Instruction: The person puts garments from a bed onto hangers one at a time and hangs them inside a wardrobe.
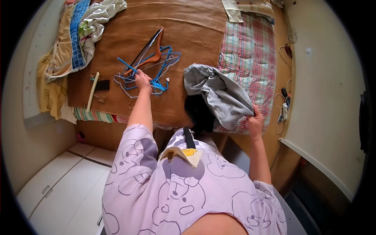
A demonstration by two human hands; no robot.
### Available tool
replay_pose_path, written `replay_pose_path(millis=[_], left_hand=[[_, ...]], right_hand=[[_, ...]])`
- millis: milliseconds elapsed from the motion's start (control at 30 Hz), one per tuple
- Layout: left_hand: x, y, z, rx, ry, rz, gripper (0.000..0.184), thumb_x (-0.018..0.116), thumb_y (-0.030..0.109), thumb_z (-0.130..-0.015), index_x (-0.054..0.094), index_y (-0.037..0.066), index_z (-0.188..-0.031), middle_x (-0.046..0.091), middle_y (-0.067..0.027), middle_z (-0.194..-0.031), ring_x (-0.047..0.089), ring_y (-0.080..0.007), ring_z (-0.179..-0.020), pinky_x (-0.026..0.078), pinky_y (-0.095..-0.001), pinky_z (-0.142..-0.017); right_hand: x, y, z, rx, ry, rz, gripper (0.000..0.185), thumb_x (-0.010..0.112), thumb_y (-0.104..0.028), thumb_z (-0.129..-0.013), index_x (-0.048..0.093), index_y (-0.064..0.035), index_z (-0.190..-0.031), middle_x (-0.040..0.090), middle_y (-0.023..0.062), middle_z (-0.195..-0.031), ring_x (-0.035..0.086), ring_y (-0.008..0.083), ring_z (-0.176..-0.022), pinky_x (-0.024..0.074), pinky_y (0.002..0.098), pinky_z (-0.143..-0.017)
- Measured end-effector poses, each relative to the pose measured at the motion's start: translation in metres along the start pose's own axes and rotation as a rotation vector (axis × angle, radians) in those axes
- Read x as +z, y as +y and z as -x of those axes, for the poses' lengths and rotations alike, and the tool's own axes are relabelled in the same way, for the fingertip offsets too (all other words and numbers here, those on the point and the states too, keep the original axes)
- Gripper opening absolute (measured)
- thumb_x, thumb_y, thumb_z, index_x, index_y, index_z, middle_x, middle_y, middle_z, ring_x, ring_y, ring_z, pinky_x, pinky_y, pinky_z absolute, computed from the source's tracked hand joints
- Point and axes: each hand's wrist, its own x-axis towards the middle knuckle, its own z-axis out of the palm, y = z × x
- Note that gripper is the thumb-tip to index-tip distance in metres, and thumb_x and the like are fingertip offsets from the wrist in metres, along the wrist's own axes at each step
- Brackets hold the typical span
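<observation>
My left hand (pixel 143 80) reaches into a tangled pile of clothes hangers on the brown mat. Its fingers are closed round a blue hanger (pixel 126 65), one end of which sticks out beyond the hand. Around it lie more blue hangers (pixel 165 70), thin pale wire ones and an orange-brown wooden hanger (pixel 156 56). On the right, my right hand (pixel 255 119) grips the edge of a grey garment (pixel 219 92) with a gathered band at its far end. Beneath that garment is a black cloth item (pixel 199 111), partly hidden.
The brown mat (pixel 192 35) covers most of the bed, over a plaid quilt (pixel 248 58). A cream hanger (pixel 93 92) and a dark flat object (pixel 102 85) lie at left. Bundled bedding (pixel 92 27) fills the far left corner. Power strips and cables (pixel 284 107) run along the right edge.
</observation>
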Motion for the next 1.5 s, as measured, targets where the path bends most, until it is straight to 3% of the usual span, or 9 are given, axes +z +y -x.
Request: replay_pose_path(millis=[133,200,233,567,700,1333,1400,1467,1500], left_hand=[[-0.012,-0.042,-0.004,-0.128,-0.153,-0.286,0.033,0.042,0.038,-0.094,0.043,0.011,-0.076,0.044,-0.0014,-0.060,0.040,-0.0136,-0.044,0.036,-0.0340,-0.042],[-0.023,-0.039,0.018,-0.738,-0.438,-0.405,0.032,0.045,0.041,-0.092,0.047,0.009,-0.085,0.053,-0.0034,-0.066,0.052,-0.0157,-0.056,0.044,-0.0318,-0.045],[-0.010,-0.027,0.046,-0.887,-0.203,-0.382,0.029,0.046,0.034,-0.093,0.049,0.006,-0.085,0.053,-0.0046,-0.073,0.054,-0.0205,-0.066,0.046,-0.0442,-0.050],[-0.059,-0.016,0.053,-0.593,-0.497,0.229,0.020,0.051,0.024,-0.091,0.054,0.006,-0.101,0.065,-0.0098,-0.088,0.060,-0.0124,-0.058,0.055,-0.0289,-0.051],[-0.098,-0.053,0.041,-1.038,-0.140,-0.117,0.024,0.055,0.027,-0.089,0.052,0.004,-0.093,0.063,-0.0168,-0.085,0.064,-0.0262,-0.070,0.056,-0.0359,-0.051],[-0.021,0.005,0.058,-0.592,-0.655,0.066,0.020,0.053,0.021,-0.091,0.058,0.006,-0.103,0.057,-0.0006,-0.072,0.046,-0.0059,-0.050,0.043,-0.0233,-0.045],[-0.001,0.035,0.078,-0.522,-0.788,-0.136,0.024,0.051,0.025,-0.092,0.057,0.007,-0.107,0.045,0.0030,-0.063,0.040,-0.0041,-0.047,0.043,-0.0229,-0.045],[0.017,0.058,0.100,-0.526,-0.878,-0.071,0.025,0.050,0.025,-0.092,0.056,0.007,-0.108,0.045,0.0028,-0.063,0.040,-0.0037,-0.046,0.043,-0.0225,-0.045],[0.025,0.066,0.110,-0.533,-0.951,-0.006,0.026,0.049,0.026,-0.093,0.055,0.007,-0.110,0.045,0.0027,-0.063,0.040,-0.0033,-0.046,0.042,-0.0221,-0.045]], right_hand=[[-0.009,0.006,0.005,0.029,0.049,0.023,0.033,0.052,0.007,-0.082,0.059,-0.0029,-0.113,0.061,0.0021,-0.106,0.055,0.0101,-0.094,0.0428,0.0223,-0.083],[-0.012,0.011,0.007,0.046,0.060,-0.008,0.033,0.052,0.007,-0.082,0.059,-0.0030,-0.113,0.061,0.0019,-0.105,0.055,0.0102,-0.094,0.0427,0.0223,-0.083],[-0.012,0.012,0.006,0.054,0.064,-0.037,0.033,0.053,0.007,-0.082,0.059,-0.0030,-0.113,0.061,0.0017,-0.104,0.055,0.0103,-0.094,0.0426,0.0223,-0.083],[-0.009,0.012,0.014,0.079,0.125,0.020,0.035,0.051,0.009,-0.081,0.059,-0.0027,-0.113,0.061,0.0018,-0.103,0.055,0.0100,-0.092,0.0428,0.0220,-0.083],[-0.003,0.001,0.013,0.103,0.157,-0.002,0.034,0.051,0.009,-0.082,0.059,-0.0023,-0.113,0.061,0.0020,-0.103,0.055,0.0101,-0.093,0.0427,0.0224,-0.084],[-0.025,-0.029,0.006,-0.040,0.289,0.016,0.036,0.049,0.008,-0.081,0.056,-0.0013,-0.116,0.059,0.0057,-0.110,0.055,0.0152,-0.098,0.0443,0.0280,-0.087],[-0.061,-0.073,0.009,-0.355,0.390,0.645,0.033,0.050,-0.002,-0.084,0.055,-0.0015,-0.117,0.056,0.0104,-0.116,0.053,0.0222,-0.104,0.0433,0.0350,-0.092],[-0.072,-0.145,0.017,-0.305,0.515,-0.398,0.037,0.044,-0.019,-0.089,0.050,-0.0021,-0.122,0.052,0.0143,-0.122,0.049,0.0289,-0.114,0.0393,0.0416,-0.098],[-0.084,-0.172,0.027,-0.384,0.145,-0.593,0.041,0.039,-0.025,-0.092,0.045,-0.0019,-0.126,0.045,0.0157,-0.129,0.043,0.0304,-0.119,0.0326,0.0440,-0.102]])
